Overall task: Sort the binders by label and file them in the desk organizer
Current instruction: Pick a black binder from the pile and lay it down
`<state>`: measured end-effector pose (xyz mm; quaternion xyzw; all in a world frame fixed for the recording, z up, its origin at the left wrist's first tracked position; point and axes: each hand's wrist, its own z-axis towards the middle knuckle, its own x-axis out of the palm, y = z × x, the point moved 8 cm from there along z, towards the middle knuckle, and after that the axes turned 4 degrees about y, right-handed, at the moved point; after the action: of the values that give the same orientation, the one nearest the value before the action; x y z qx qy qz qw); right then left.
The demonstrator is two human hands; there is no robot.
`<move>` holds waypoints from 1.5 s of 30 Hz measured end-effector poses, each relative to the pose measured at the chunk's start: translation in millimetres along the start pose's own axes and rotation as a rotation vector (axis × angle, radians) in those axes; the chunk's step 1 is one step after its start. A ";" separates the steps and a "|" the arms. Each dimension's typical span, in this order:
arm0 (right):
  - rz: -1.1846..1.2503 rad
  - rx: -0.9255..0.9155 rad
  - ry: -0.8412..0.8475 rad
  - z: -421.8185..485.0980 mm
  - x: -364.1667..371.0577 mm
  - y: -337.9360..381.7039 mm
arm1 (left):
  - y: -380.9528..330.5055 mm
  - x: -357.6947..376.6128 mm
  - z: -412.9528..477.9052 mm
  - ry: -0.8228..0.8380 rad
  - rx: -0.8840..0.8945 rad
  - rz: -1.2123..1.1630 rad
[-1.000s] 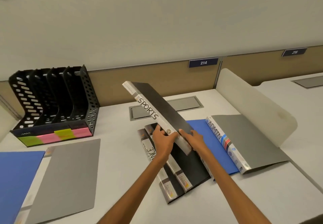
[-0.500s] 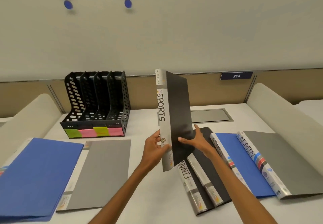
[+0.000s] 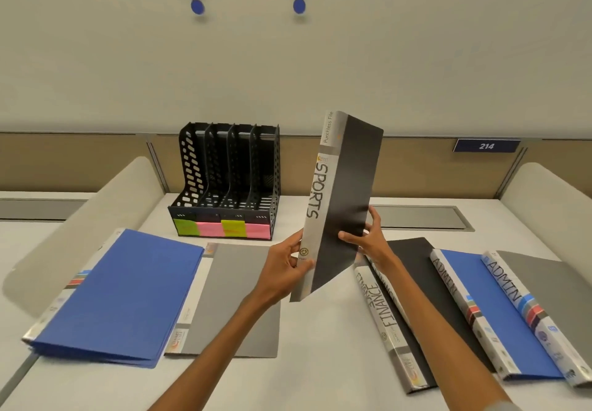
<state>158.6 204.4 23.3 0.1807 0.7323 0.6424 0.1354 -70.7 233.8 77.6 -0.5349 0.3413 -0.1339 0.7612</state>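
Observation:
I hold a black binder (image 3: pixel 347 192) upright above the desk, its grey spine reading SPORTS and facing me. My left hand (image 3: pixel 283 269) grips the bottom of the spine, and my right hand (image 3: pixel 368 237) holds the lower part of the cover's right edge. The black desk organizer (image 3: pixel 229 183) stands at the back left of the binder, with green and pink sticky notes on its front; its slots look empty. On the desk lie black FINANCE binders (image 3: pixel 426 285), a blue ADMIN binder (image 3: pixel 499 311) and a grey ADMIN binder (image 3: pixel 551 282) at right.
A blue binder (image 3: pixel 118 295) and a grey binder (image 3: pixel 237 298) lie flat at the left front. Curved beige dividers (image 3: pixel 83 224) flank the desk on both sides. A grey cable hatch (image 3: pixel 426 216) sits behind the held binder.
The SPORTS binder has swung from tilted to nearly upright and moved left toward the organizer. My view has turned left, bringing the left-hand binders and organizer nearer the centre.

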 end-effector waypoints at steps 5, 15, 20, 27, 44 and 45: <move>0.025 0.037 0.094 0.7 32.5 0.0 | -6.0 -17.8 -14.4 0.003 0.050 0.032; 0.113 0.117 0.241 -5.3 95.1 -15.7 | -18.7 -53.4 -45.7 -0.010 0.146 0.027; 0.141 0.141 0.211 -5.2 105.1 -36.3 | -0.9 -80.1 -59.1 -0.020 0.067 -0.012; 0.136 0.139 0.138 -3.3 121.4 -56.1 | 43.0 -122.8 -60.5 -0.042 -0.099 -0.064; -0.051 0.305 -0.285 -49.5 188.2 -159.8 | 207.7 -192.9 -107.8 -0.128 -0.380 0.083; -0.052 0.327 -0.294 -53.6 189.7 -167.8 | 214.7 -193.1 -110.3 -0.109 -0.393 0.088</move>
<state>-50.1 221.5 -128.9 0.2731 0.8035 0.4781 0.2261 -319.6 348.0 -65.7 -0.6642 0.3422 -0.0021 0.6646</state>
